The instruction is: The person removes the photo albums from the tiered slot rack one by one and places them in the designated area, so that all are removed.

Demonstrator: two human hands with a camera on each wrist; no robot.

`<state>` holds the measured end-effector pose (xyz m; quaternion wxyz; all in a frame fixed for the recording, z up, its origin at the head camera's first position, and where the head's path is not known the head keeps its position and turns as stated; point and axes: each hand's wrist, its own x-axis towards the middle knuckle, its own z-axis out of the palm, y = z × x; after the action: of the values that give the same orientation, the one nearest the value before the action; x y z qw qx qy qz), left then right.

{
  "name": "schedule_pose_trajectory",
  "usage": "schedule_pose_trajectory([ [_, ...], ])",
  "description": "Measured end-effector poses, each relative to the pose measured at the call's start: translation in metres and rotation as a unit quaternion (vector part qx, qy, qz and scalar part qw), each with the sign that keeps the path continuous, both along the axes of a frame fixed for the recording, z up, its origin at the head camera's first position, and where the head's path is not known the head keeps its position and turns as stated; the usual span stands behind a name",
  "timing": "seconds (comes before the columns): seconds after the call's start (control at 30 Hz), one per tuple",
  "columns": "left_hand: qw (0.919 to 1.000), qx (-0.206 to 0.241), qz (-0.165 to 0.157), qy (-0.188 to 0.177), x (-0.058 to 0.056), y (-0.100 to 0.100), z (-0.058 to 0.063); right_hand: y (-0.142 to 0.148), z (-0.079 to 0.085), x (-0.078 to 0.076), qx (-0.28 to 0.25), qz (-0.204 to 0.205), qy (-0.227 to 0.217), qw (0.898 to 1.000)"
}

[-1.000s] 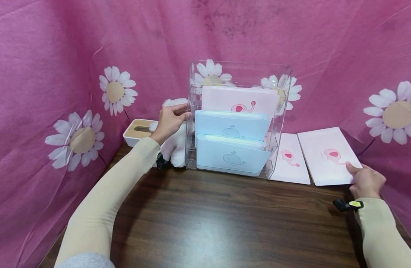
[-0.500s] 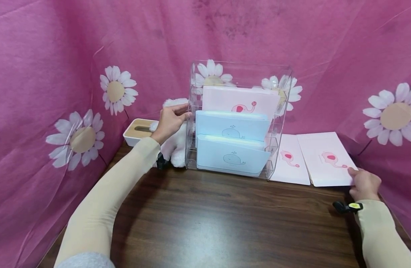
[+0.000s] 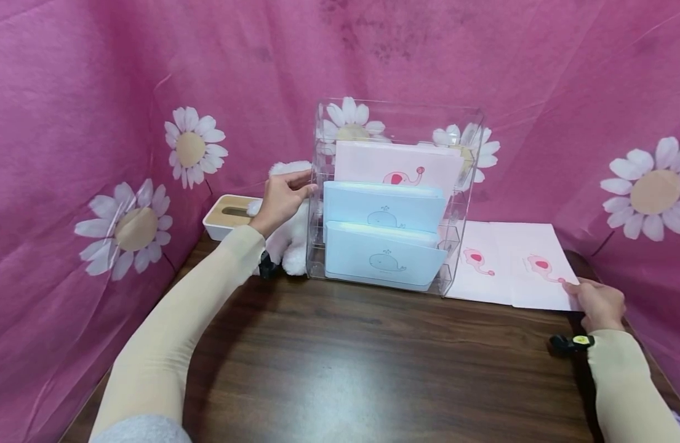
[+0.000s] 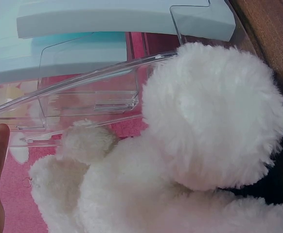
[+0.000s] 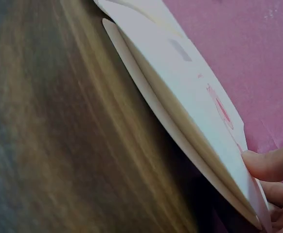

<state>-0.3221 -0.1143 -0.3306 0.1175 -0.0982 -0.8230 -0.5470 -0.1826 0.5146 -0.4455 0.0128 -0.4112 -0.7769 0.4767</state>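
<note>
Pale-pink booklet, right edge pinched between right fingers, left fingers holding clear rack

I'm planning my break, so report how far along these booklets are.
Apparently done: blue whale booklets and upright pink elephant booklets sit in the clear file rack. In hand: the right hand grips another elephant booklet. Seemingly remaining: that one and its flat neighboring booklet, both outside the rack.

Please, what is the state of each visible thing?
Organizer, upright.
Blue booklets, standing inside it.
Pink booklet inside, standing.
Left loose booklet, lying down.
Right loose booklet, edge pinched.
Box, lid on.
Plush toy, beside organizer.
Left hand, touching organizer.
Right hand, pinching right loose booklet.
</note>
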Motion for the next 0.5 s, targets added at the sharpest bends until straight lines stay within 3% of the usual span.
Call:
schedule_pose_trajectory([
  [0.2,1.0000,-0.006,0.003,-0.002,0.000,-0.002,0.000,-0.003,0.002,-0.001,0.068,0.032,-0.015,0.997],
  [0.5,0.9999,0.009,0.001,-0.006,-0.001,-0.001,-0.001,-0.011,-0.003,-0.001,0.177,0.101,-0.009,0.979],
])
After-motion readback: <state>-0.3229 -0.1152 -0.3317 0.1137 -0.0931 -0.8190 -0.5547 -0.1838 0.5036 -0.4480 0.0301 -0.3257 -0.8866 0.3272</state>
